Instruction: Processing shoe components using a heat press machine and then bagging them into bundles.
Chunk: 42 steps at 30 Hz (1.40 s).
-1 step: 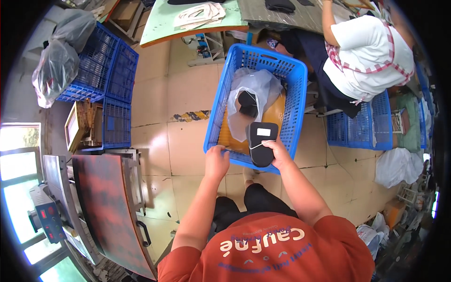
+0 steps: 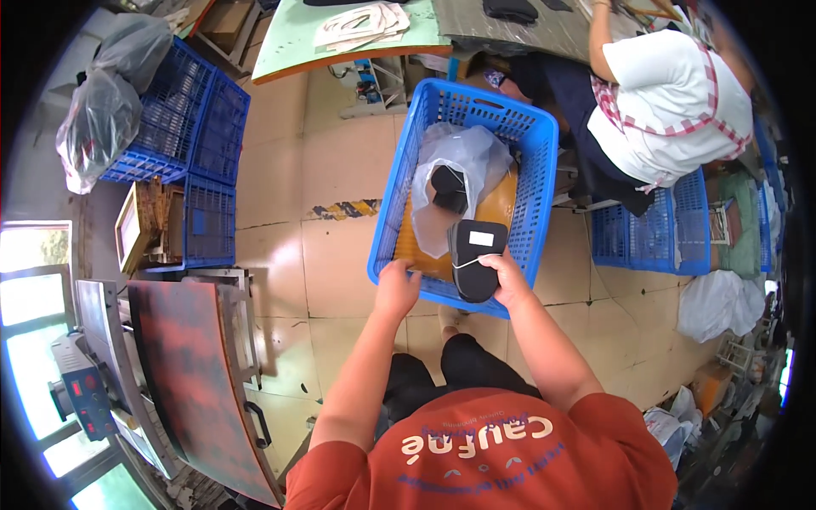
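My right hand [image 2: 507, 279] is closed on a bundle of black insoles [image 2: 478, 255] bound with a thin white band, a white label on its top. The bundle is over the near part of a blue plastic crate [image 2: 548, 187]. At the crate's near left corner, my left hand [image 2: 397, 289] has its fingers curled over the rim. Inside the crate lies a crumpled translucent plastic bag [image 2: 476, 157]. A dark rounded bundle [image 2: 449, 187] shows in the bag's mouth, tied with a light strand. Under the bag is a brownish-yellow surface [image 2: 501, 200].
A co-worker in a white top [image 2: 654, 93] is at the grey table at the far right. Beyond the crate stands a green-topped table [image 2: 293, 42] with pale cut pieces [image 2: 365, 25]. Blue crates [image 2: 217, 127] are stacked at the left, near a reddish-black board [image 2: 183, 365].
My left hand has shifted very slightly to the right at the crate's rim. The insole bundle and my right hand have also moved a touch to the right.
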{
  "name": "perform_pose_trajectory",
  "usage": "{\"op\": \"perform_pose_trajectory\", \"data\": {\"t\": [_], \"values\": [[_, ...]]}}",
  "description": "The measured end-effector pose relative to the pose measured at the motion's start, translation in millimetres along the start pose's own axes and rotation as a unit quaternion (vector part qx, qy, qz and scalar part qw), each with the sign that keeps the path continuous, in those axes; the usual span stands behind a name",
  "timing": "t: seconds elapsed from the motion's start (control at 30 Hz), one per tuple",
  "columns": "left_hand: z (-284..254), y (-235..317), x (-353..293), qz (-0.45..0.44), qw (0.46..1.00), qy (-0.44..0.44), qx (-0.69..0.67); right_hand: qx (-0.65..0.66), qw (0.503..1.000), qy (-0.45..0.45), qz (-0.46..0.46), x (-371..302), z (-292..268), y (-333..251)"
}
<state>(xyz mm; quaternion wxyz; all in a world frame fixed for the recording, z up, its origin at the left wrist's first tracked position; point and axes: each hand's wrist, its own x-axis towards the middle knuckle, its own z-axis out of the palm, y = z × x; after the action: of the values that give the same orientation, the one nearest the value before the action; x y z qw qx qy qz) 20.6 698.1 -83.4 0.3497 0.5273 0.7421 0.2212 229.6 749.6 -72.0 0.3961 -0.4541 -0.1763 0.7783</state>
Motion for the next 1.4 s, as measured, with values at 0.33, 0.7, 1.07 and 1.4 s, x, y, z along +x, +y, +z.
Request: {"op": "perform_pose_trajectory", "data": {"t": [0.33, 0.7, 1.07, 1.4], "values": [[126, -129, 169, -0.23, 0.968, -0.053, -0.089, 0.004, 0.977, -0.069, 0.203, 55, -6, 28], [18, 39, 47, 0.207, 0.959, 0.019, -0.192, -0.418, 0.882, 0.077, -0.204, 170, -13, 12], [-52, -1, 48, 0.003, 0.977, 0.154, -0.145, -0.797, 0.509, -0.318, 0.07, 72, 27, -24], [-65, 3, 34, 0.021, 0.982, 0.183, -0.035, -0.937, 0.279, -0.212, 0.006, -12, 2, -75]]}}
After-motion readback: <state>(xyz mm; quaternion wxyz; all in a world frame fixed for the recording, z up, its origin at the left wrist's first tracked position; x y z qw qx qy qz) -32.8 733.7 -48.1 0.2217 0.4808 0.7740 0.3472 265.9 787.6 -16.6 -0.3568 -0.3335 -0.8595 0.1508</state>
